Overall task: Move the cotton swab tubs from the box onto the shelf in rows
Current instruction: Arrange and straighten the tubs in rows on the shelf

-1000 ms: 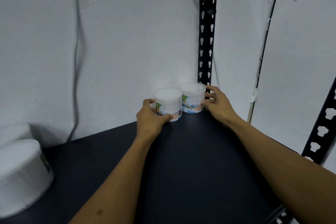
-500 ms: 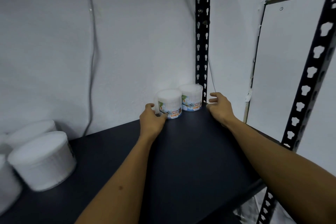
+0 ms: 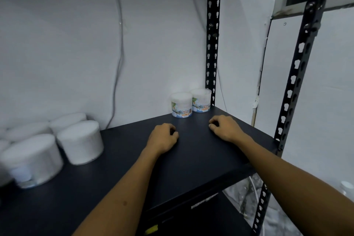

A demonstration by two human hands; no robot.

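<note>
Both hands, left (image 3: 162, 138) and right (image 3: 226, 128), have left the tubs (image 3: 181, 105), loosely curled, empty.

Bare dark shelf (image 3: 191, 159) lies open from the middle toward six o'clock. At twelve o'clock two labelled tubs (image 3: 181, 105) stand touching, tight against the wall and the rear post (image 3: 212, 48). A cluster of white tubs (image 3: 80, 142) blocks nine o'clock. The front post (image 3: 293, 86) bounds three o'clock.

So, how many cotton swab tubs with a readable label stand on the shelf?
2: left labelled tub and right labelled tub, touching, in the shelf's back right corner. Left-side tubs are blurred.
</note>
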